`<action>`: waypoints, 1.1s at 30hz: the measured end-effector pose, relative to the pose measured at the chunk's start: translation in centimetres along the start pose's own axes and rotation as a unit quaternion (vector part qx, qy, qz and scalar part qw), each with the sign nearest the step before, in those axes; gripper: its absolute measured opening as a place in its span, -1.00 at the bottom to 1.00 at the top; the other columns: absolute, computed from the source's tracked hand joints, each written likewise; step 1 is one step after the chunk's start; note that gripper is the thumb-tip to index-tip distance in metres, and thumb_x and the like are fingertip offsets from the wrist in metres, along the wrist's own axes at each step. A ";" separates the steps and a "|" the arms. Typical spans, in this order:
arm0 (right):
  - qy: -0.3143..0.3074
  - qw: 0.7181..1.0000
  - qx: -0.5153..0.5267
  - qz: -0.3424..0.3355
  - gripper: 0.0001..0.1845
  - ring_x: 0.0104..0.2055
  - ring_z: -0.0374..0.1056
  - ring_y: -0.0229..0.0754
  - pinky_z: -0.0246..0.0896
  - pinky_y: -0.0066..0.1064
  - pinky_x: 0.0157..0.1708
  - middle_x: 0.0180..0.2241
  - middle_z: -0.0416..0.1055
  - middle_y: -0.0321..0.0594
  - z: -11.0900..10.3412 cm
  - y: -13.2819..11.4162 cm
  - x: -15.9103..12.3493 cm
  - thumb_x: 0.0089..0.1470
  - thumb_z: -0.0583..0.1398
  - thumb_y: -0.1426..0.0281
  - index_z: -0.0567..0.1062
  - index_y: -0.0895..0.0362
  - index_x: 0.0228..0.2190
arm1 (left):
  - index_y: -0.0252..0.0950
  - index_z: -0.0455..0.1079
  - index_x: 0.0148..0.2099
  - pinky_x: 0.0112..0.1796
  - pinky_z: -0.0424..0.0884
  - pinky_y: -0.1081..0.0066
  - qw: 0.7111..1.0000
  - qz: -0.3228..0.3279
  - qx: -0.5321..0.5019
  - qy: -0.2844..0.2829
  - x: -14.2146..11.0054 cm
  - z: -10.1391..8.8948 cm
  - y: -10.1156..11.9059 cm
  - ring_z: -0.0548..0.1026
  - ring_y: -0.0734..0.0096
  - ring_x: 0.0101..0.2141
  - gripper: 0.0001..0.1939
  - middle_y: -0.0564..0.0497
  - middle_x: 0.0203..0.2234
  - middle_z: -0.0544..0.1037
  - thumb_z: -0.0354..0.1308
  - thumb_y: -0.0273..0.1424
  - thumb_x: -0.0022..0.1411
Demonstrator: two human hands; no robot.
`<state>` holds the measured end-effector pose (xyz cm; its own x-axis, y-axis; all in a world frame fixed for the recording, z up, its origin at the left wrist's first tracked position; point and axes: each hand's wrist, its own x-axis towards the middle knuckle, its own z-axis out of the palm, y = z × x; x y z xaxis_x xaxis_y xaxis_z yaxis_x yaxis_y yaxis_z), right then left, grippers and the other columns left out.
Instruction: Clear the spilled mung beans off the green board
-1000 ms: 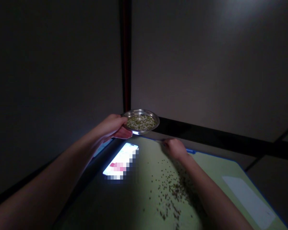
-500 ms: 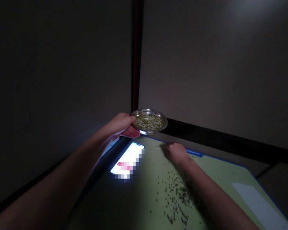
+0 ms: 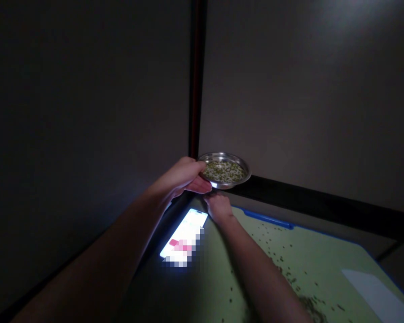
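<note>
My left hand (image 3: 193, 175) grips the near-left rim of a shallow steel dish (image 3: 224, 185), thumb on top and fingers below. Small green seeds or beans (image 3: 225, 171) lie spread over its bottom. The dish is held in the air above the far edge of the green tabletop (image 3: 218, 264). Just beneath it, my right hand (image 3: 218, 206) is closed low by the far-left corner of the table; whatever its fingers hold, if anything, is hidden. Many small dark seeds (image 3: 291, 278) are scattered on the tabletop, partly covered by my right forearm.
A lit phone (image 3: 188, 231) lies at the left of the table. A blue pen-like strip (image 3: 269, 219) runs along the far edge. A white sheet or patch (image 3: 373, 291) is at the right. Dark walls (image 3: 289, 89) meet in a corner behind the table.
My right hand has moved left along the far edge, from beside the blue strip to under the dish. The view has shifted slightly; the dish stays in my left hand.
</note>
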<state>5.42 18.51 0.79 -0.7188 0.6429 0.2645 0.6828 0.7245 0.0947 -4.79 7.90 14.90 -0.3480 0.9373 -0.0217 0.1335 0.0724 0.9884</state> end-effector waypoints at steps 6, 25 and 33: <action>0.011 0.999 -0.008 -0.030 -0.61 0.05 0.34 -0.04 0.32 -0.30 -0.10 0.03 0.49 -0.07 1.4 -0.9 1.6 0.33 0.00 0.42 0.53 0.00 0.03 | -0.46 0.48 -0.07 -0.48 0.55 0.32 0.999 0.028 0.006 -0.025 0.4 0.1 -0.3 0.60 0.19 -0.56 -0.59 -0.21 -0.59 0.61 0.11 -0.43 0.01; 0.009 0.998 -0.020 -0.066 -0.60 0.15 0.26 0.00 0.32 -0.29 -0.06 0.09 0.46 -0.13 -0.2 0.2 0.3 0.36 0.01 0.34 0.51 -0.11 0.09 | -0.51 0.45 -0.02 -0.46 0.57 0.30 0.999 0.035 0.015 -0.011 -0.6 0.0 -0.1 0.60 0.18 -0.55 -0.55 -0.16 -0.65 0.57 0.07 -0.41 0.04; 0.019 0.997 -0.021 -0.072 -0.60 0.16 0.21 -0.01 0.29 -0.29 -0.02 0.05 0.48 -0.10 -1.3 1.3 -0.9 0.39 -0.02 0.28 0.53 -0.05 0.07 | -0.57 0.39 0.05 -0.43 0.57 0.30 0.999 0.020 0.022 -0.016 -0.3 -0.1 -0.2 0.60 0.21 -0.55 -0.50 -0.18 -0.61 0.59 0.08 -0.42 0.07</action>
<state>7.15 18.58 1.88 -0.8044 0.5231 0.2815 0.5790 0.7964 0.1748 -4.80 7.53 14.76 -0.3111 0.9503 0.0126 0.1873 0.0483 0.9811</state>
